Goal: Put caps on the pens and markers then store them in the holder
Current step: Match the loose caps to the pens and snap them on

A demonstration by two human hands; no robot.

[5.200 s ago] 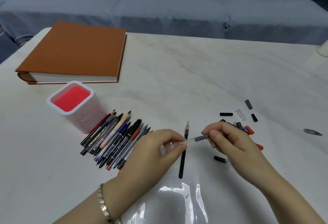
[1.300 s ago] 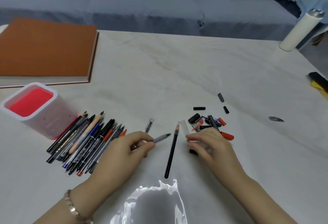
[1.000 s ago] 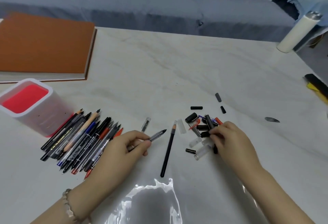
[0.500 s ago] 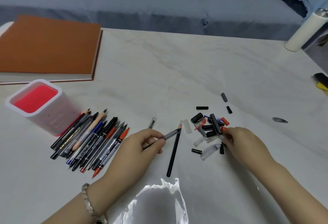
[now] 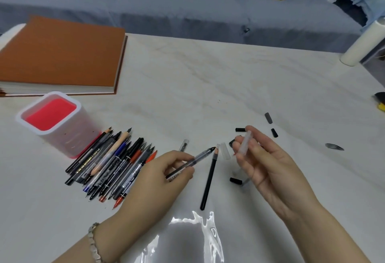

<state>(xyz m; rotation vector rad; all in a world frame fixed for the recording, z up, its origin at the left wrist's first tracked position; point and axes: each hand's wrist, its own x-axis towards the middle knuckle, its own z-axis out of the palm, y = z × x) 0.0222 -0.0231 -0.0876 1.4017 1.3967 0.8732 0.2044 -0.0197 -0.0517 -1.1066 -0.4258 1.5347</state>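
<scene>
My left hand (image 5: 164,176) grips an uncapped clear-barrelled pen (image 5: 200,156), its black tip pointing up and right. My right hand (image 5: 268,166) is raised off the table and pinches a clear cap (image 5: 245,142) between thumb and fingers, a short gap right of the pen tip. A black pencil (image 5: 208,179) lies on the table between my hands. Several uncapped pens and markers (image 5: 112,164) lie in a row beside the white holder (image 5: 68,137) with a red inside. Loose caps (image 5: 239,129) lie behind my right hand, partly hidden by it.
An orange album (image 5: 60,54) lies at the back left. A white cylinder (image 5: 362,43) stands at the table's right edge. A small grey object (image 5: 334,147) lies to the right. A sofa runs behind the table. Glare covers the table near me.
My right hand picked a clear cap out of the loose caps and lifted it toward the pen tip. My left hand has kept hold of the pen, tip raised slightly.
</scene>
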